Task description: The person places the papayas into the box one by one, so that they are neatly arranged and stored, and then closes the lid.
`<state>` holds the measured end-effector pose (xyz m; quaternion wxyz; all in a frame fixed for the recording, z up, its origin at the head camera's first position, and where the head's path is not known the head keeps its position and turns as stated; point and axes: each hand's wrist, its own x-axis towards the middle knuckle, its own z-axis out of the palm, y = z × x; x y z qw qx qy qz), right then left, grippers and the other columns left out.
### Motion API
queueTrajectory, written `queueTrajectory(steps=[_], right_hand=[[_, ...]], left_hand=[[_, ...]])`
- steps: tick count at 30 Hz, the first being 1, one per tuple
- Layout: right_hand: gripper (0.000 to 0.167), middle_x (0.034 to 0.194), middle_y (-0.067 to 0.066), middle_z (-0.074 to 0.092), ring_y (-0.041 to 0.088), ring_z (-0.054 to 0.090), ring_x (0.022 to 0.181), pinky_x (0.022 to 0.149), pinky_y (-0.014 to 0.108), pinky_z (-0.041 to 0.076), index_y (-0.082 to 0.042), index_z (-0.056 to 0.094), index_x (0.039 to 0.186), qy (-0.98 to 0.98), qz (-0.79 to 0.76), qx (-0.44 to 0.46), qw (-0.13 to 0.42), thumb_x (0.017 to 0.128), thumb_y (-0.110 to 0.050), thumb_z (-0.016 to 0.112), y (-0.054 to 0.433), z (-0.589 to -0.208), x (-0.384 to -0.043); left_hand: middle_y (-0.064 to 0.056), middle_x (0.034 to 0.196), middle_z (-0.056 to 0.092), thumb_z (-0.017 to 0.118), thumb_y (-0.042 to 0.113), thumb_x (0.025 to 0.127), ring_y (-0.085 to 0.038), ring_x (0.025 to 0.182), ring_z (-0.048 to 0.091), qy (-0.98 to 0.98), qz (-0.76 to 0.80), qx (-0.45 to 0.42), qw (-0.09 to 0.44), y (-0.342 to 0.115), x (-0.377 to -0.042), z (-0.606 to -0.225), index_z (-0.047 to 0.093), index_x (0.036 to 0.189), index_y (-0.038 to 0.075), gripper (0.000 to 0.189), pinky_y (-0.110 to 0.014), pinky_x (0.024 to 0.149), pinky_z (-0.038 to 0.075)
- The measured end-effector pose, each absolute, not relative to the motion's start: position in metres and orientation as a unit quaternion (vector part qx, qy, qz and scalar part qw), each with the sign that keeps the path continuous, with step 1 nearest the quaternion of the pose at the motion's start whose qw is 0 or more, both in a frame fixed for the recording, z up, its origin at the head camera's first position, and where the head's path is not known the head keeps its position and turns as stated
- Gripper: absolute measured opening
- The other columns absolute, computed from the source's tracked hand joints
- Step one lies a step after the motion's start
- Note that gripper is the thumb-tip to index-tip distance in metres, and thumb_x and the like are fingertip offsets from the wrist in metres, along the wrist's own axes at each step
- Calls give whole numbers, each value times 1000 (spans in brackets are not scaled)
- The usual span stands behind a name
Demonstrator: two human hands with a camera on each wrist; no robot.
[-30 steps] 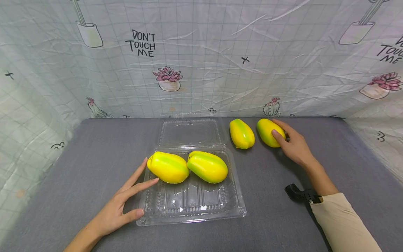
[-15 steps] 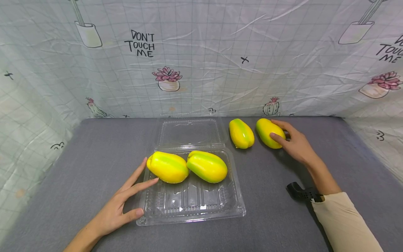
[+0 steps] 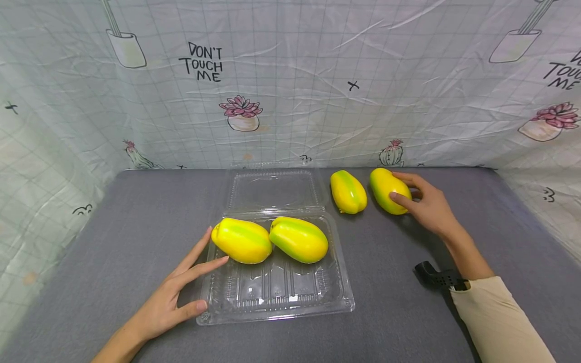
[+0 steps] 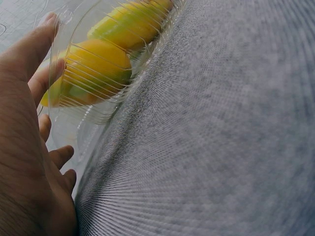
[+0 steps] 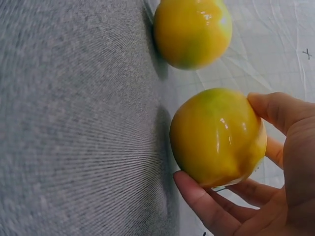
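At the far right of the table, my right hand (image 3: 428, 206) grips a yellow-green papaya (image 3: 389, 191). In the right wrist view its thumb and fingers lie around the sides of that papaya (image 5: 216, 137). A second papaya (image 3: 348, 192) lies just left of it. Two more, a left papaya (image 3: 242, 241) and a right papaya (image 3: 299, 240), lie side by side along the back of a clear plastic clamshell box (image 3: 281, 295), its lid (image 3: 274, 191) folded back. My left hand (image 3: 165, 297) rests at the box's left side, fingers spread and straight, fingertips at the rim beside the left papaya.
Grey cloth covers the table (image 3: 386, 317). A white printed curtain (image 3: 290, 116) hangs right behind the table's back edge and along both sides. On my right wrist sits a black strap mount (image 3: 438, 277).
The right hand's hold on the far-right papaya has shifted slightly, and that fruit has turned a little. The left hand, the box and the other papayas stay put.
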<state>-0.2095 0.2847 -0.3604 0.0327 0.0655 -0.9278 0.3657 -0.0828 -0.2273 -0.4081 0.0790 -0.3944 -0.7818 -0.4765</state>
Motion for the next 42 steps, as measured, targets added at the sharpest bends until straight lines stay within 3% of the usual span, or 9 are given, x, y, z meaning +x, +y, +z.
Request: queueTrajectory(steps=[8, 13, 20, 26, 31, 42], right_hand=[[59, 142, 9, 45, 37, 53, 114, 73, 39, 47, -28, 45, 143, -923, 374, 75, 48, 89, -43, 65, 281, -355, -208], [60, 144, 5, 43, 32, 53, 113, 70, 30, 47, -33, 43, 143, -919, 382, 81, 55, 89, -40, 67, 279, -349, -203], [59, 145, 2, 43, 32, 54, 111, 69, 19, 47, -31, 46, 142, -916, 376, 106, 91, 88, -29, 70, 274, -342, -196], [60, 143, 0, 45, 16, 55, 110, 74, 9, 45, -26, 49, 140, -899, 397, 137, 122, 86, -17, 73, 265, -334, -191], [61, 139, 2, 49, 5, 54, 106, 76, 12, 48, -20, 52, 138, -872, 432, 181, 144, 83, -6, 74, 249, -323, -181], [69, 135, 3, 54, 10, 55, 109, 76, 19, 51, -11, 53, 136, -835, 428, 302, 170, 74, 9, 76, 215, -306, -165]], left_hand=[[-29, 154, 8, 64, 27, 89, -42, 142, 10, -782, -476, -395, 81, -227, -83, -407, 50, 137, 1, 56, -24, 109, 13], [-29, 154, 8, 64, 27, 89, -42, 142, 10, -781, -475, -397, 81, -226, -83, -407, 50, 137, 1, 56, -24, 110, 13], [-29, 154, 8, 64, 29, 89, -42, 142, 10, -786, -471, -393, 77, -226, -84, -408, 50, 138, 3, 57, -25, 109, 13], [-29, 154, 9, 64, 30, 89, -42, 142, 10, -787, -468, -394, 82, -228, -83, -408, 49, 138, 2, 59, -25, 111, 12], [-30, 154, 9, 65, 29, 88, -41, 142, 11, -787, -468, -393, 84, -228, -83, -408, 47, 139, 1, 61, -25, 111, 12], [-26, 155, 10, 68, 30, 86, -39, 143, 11, -786, -482, -379, 77, -229, -84, -409, 43, 139, 0, 66, -23, 111, 11]])
